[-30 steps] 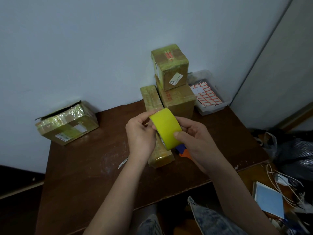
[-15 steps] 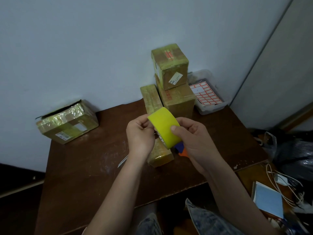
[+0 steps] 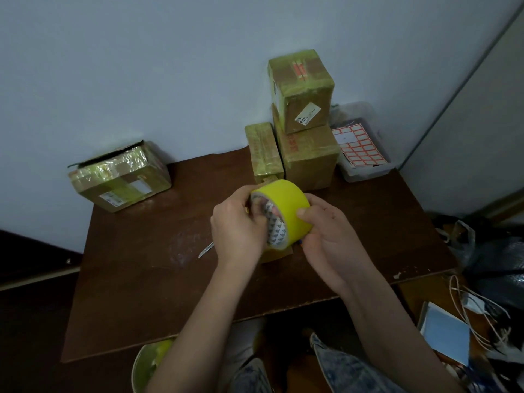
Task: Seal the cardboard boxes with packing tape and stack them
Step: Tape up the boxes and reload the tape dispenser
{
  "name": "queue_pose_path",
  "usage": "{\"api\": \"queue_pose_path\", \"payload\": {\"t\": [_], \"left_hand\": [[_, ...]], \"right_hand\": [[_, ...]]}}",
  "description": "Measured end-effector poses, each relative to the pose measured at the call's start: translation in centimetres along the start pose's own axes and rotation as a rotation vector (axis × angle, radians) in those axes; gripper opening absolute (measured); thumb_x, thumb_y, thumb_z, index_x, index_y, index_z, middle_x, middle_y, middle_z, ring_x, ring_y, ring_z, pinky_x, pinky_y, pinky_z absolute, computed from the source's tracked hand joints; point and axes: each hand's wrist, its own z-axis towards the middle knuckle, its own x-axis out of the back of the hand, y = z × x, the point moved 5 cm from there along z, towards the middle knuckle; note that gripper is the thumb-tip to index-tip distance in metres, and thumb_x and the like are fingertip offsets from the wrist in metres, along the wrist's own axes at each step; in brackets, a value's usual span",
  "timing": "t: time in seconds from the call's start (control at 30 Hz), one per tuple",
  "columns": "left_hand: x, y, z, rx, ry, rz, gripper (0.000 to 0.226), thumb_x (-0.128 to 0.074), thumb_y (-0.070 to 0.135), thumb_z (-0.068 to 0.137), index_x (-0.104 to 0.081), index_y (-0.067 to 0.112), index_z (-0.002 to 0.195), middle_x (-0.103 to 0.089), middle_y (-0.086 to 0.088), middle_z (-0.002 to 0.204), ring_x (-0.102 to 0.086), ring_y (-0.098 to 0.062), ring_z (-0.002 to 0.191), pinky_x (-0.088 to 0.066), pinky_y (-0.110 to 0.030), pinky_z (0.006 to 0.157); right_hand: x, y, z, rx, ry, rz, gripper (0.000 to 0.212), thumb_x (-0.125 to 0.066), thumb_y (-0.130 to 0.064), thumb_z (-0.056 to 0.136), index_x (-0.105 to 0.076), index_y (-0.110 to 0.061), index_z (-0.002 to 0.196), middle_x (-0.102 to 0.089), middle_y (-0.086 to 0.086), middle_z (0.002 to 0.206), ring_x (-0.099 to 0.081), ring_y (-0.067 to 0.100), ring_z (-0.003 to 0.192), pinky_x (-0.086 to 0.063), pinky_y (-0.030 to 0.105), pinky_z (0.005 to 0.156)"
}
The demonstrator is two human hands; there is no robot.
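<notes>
A yellow roll of packing tape (image 3: 286,204) is held above the brown table (image 3: 147,268). My left hand (image 3: 238,226) grips the roll's near side, fingers curled into its core. My right hand (image 3: 326,236) holds the roll from the right, thumb on its outer face. A long narrow taped box (image 3: 262,150) lies under and behind the roll, its near end mostly hidden by my hands. Behind it two taped boxes form a stack, the upper box (image 3: 302,89) on the lower box (image 3: 309,157). Another taped box (image 3: 119,177) sits at the table's back left.
A knife blade (image 3: 206,250) pokes out left of my left wrist. A clear tub with a sheet of red-edged labels (image 3: 358,150) stands at the back right by the wall. Cables, a blue pad (image 3: 445,336) and bags lie on the floor to the right.
The roll has turned so its printed core faces me. My left fingers have moved into the core, and both hands have dropped slightly toward the table.
</notes>
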Motion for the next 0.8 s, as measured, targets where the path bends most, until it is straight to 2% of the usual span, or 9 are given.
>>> {"api": "queue_pose_path", "payload": {"t": [0.1,0.2,0.3,0.4,0.47,0.53,0.7,0.8], "left_hand": [[-0.4,-1.3,-0.6,0.127,-0.047,-0.091,0.018,-0.052,0.017,0.078,-0.07,0.017,0.076,-0.067,-0.002,0.065,-0.063,-0.024,0.062,-0.051,-0.043,0.057],[-1.0,-2.9,-1.4,0.271,-0.124,-0.171,0.021,-0.056,0.004,0.086,-0.073,0.011,0.077,-0.07,-0.004,0.07,-0.063,-0.019,0.062,-0.052,-0.039,0.058],[-1.5,-4.2,-2.4,0.42,-0.181,-0.309,0.028,-0.055,-0.005,0.088,-0.073,0.01,0.074,-0.069,0.001,0.063,-0.061,-0.008,0.054,-0.046,-0.025,0.052],[-1.4,-4.4,-3.1,0.549,-0.182,-0.421,0.025,-0.05,-0.012,0.088,-0.07,-0.002,0.078,-0.06,0.009,0.048,-0.053,0.001,0.039,-0.039,-0.014,0.039],[-1.2,-4.6,-3.5,0.645,-0.197,-0.5,0.024,-0.048,-0.011,0.09,-0.069,-0.003,0.083,-0.06,0.006,0.045,-0.053,-0.003,0.035,-0.039,-0.015,0.035],[-1.0,-5.2,-3.7,0.713,-0.22,-0.56,0.025,-0.049,-0.008,0.092,-0.07,-0.001,0.082,-0.061,0.001,0.046,-0.054,-0.008,0.035,-0.039,-0.017,0.034],[0.8,-6.4,-3.8,0.733,-0.258,-0.615,0.031,-0.048,-0.006,0.093,-0.068,0.006,0.072,-0.061,0.0,0.045,-0.053,-0.008,0.035,-0.039,-0.017,0.034],[2.6,-7.5,-3.8,0.703,-0.226,-0.616,0.037,-0.047,-0.008,0.092,-0.066,0.01,0.066,-0.06,0.002,0.043,-0.052,-0.007,0.033,-0.038,-0.016,0.034]], "right_hand": [[0.0,0.7,0.0,-0.027,-0.041,-0.041,0.035,-0.051,-0.006,0.077,-0.072,-0.006,0.106,-0.07,0.018,0.107,-0.066,0.027,0.102,-0.052,0.039,0.091],[0.2,1.9,0.1,-0.067,-0.048,-0.112,0.042,-0.054,-0.009,0.077,-0.066,-0.003,0.117,-0.069,0.018,0.115,-0.062,0.03,0.113,-0.047,0.043,0.101],[0.4,2.8,0.1,-0.099,-0.069,-0.14,0.04,-0.053,-0.009,0.077,-0.068,-0.005,0.114,-0.071,0.014,0.112,-0.064,0.024,0.11,-0.048,0.038,0.098],[-0.1,3.2,-0.1,-0.124,-0.129,-0.144,0.041,-0.049,-0.005,0.079,-0.066,-0.007,0.115,-0.07,0.013,0.117,-0.063,0.022,0.114,-0.049,0.034,0.1],[-0.5,3.5,-0.2,-0.122,-0.145,-0.162,0.041,-0.048,-0.004,0.08,-0.065,-0.007,0.117,-0.069,0.017,0.117,-0.063,0.026,0.112,-0.051,0.042,0.096],[-1.2,3.7,-0.1,-0.096,-0.141,-0.197,0.04,-0.048,-0.004,0.081,-0.065,-0.007,0.117,-0.066,0.023,0.114,-0.063,0.031,0.101,-0.054,0.05,0.087],[-2.9,5.0,-0.1,-0.078,-0.125,-0.261,0.045,-0.05,-0.003,0.082,-0.06,0.001,0.126,-0.066,0.025,0.114,-0.063,0.036,0.101,-0.054,0.054,0.085],[-4.7,6.2,-0.2,-0.058,-0.114,-0.254,0.033,-0.056,-0.009,0.083,-0.067,-0.007,0.113,-0.072,0.016,0.103,-0.066,0.029,0.092,-0.057,0.046,0.08]]}}
